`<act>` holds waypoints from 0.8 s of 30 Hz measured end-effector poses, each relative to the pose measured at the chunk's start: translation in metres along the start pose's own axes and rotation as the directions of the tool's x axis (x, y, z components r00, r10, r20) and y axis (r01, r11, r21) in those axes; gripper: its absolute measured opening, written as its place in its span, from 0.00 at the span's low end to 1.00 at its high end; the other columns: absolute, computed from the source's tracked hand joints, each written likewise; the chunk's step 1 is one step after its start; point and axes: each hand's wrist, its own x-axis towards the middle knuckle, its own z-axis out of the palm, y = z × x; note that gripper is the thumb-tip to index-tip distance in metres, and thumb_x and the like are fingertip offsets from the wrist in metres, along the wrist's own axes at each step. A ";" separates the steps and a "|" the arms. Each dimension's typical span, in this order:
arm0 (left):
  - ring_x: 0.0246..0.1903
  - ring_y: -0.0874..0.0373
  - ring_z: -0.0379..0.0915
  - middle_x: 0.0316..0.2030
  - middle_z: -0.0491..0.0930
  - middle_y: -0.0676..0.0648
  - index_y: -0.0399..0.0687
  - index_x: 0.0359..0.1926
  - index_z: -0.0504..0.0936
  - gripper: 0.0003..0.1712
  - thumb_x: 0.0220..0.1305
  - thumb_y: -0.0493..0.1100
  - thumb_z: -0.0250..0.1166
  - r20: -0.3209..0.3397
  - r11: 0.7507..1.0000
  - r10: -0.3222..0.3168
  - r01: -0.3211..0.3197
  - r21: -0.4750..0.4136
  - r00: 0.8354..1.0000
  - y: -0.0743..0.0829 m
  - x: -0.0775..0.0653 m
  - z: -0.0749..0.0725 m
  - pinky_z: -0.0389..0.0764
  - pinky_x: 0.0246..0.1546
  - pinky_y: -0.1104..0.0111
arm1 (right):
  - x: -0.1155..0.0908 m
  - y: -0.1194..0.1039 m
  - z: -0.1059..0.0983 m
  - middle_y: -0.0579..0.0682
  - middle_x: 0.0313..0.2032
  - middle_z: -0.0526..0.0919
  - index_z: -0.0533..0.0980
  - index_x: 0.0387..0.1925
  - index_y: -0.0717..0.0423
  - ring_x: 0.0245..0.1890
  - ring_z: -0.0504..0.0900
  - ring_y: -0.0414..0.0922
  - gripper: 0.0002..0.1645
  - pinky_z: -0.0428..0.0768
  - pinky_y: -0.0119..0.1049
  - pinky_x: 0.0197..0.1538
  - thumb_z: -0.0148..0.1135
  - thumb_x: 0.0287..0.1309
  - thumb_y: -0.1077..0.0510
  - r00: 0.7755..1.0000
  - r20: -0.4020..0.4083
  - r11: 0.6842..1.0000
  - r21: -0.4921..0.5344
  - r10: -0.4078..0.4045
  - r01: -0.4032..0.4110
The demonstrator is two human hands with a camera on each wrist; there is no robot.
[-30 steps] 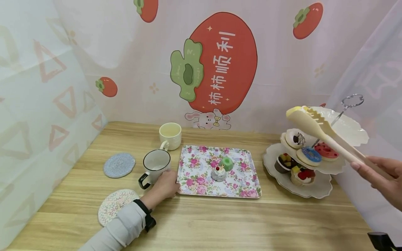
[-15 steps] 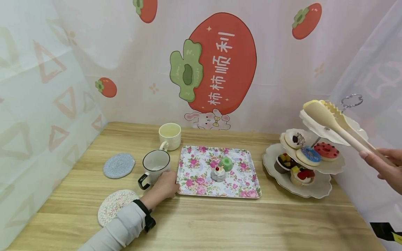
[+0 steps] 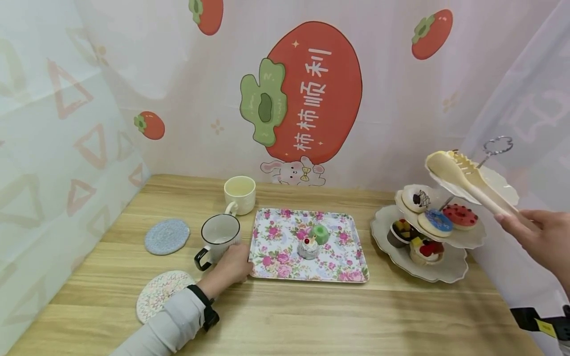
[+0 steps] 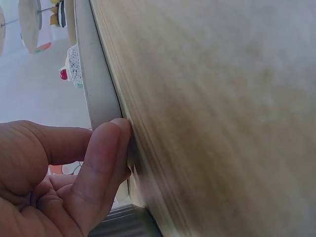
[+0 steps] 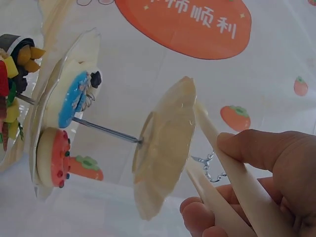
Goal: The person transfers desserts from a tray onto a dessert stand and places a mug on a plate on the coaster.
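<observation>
My left hand [image 3: 231, 264] is at the near left side of a floral tray [image 3: 276, 227], its thumb and fingers pinching the rim in the left wrist view. On the tray sit a small grey cake with a cherry [image 3: 308, 248] and a green ring-shaped sweet [image 3: 319, 234]. My right hand [image 3: 541, 237] grips pale tongs [image 3: 483, 190], whose heads are above the top plate of a tiered stand [image 3: 500, 183]. A bit of yellow shows behind the tong heads; what it is stays hidden. In the right wrist view, the top plate [image 5: 165, 148] covers the tong tips.
Lower tiers hold a blue donut [image 3: 436, 222], a red donut [image 3: 460, 216], a white donut [image 3: 416, 198], a fruit tart [image 3: 426, 250] and a dark dessert cup [image 3: 400, 233]. Left of the tray are a black-rimmed mug [image 3: 218, 237], a cream mug [image 3: 240, 195] and two coasters [image 3: 166, 236].
The tongs in my right hand have moved right, from the stand's left side to over its top plate, then dipped slightly. My left hand stays at the tray.
</observation>
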 end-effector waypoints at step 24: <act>0.09 0.61 0.69 0.15 0.71 0.47 0.41 0.17 0.71 0.11 0.54 0.30 0.58 -0.015 1.000 0.020 -0.020 0.005 1.000 -0.002 0.000 0.000 0.70 0.11 0.72 | -0.002 -0.012 -0.002 0.62 0.15 0.71 0.68 0.38 0.87 0.11 0.60 0.36 0.28 0.59 0.30 0.11 0.57 0.61 0.56 0.993 0.022 0.991 0.072 0.114 -0.115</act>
